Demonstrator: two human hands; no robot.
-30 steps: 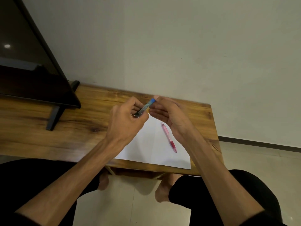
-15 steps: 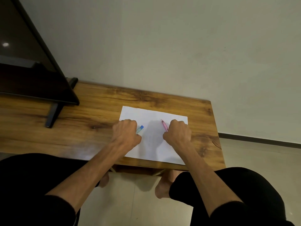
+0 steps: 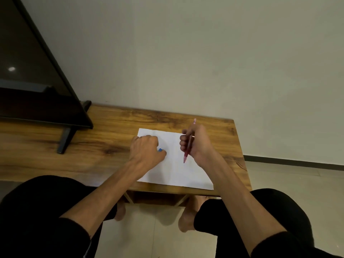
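Observation:
A white sheet of paper (image 3: 173, 170) lies on the right end of a wooden table (image 3: 111, 146). My left hand (image 3: 145, 151) rests on the sheet's left side, fingers curled round a blue-capped pen (image 3: 160, 150); only its blue end shows. My right hand (image 3: 195, 144) is lifted just above the paper and grips a pink pen (image 3: 186, 153) upright in a fist, one end pointing down at the sheet, the other sticking up past my fingers.
A dark flat screen (image 3: 37, 86) on a black stand (image 3: 64, 142) fills the table's left side. A pale wall stands right behind the table. My knees in black trousers and bare feet on a tiled floor (image 3: 149, 229) are below the near edge.
My hands parted and came down onto the paper. The left kept the blue-capped pen; the right took the pink pen off the sheet and raised it upright.

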